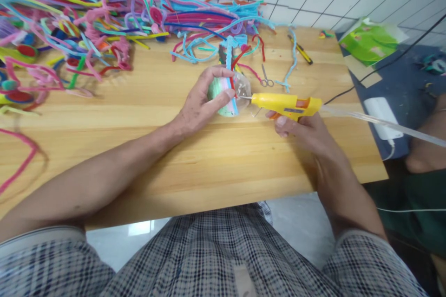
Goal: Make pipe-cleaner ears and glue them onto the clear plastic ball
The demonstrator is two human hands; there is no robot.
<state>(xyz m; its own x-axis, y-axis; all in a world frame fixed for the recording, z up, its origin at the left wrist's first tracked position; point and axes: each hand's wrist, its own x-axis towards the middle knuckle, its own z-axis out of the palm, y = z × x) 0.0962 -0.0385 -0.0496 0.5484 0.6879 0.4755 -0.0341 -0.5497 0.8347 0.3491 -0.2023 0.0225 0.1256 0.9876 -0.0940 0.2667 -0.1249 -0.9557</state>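
My left hand [199, 104] is closed around a rounded pastel-striped piece [225, 84] with a clear plastic part [245, 84] on its right side. A short red pipe cleaner runs along the seam by my thumb. In my right hand [306, 130] is a yellow hot glue gun [273, 100], its metal nozzle pointing left at the piece, by the clear part. Whether the tip touches it, I cannot tell. A clear glue stick [379, 123] trails from the gun's rear. Just behind the piece lies a light-blue fuzzy strip [229, 53].
Many coloured pipe cleaners [118, 23] are heaped at the back left. Small scissors [267, 82] and a yellow-black utility knife [304, 53] lie behind the gun. To the right are a green packet [369, 41], a white box-shaped device [383, 116] and another person's leg [428, 139].
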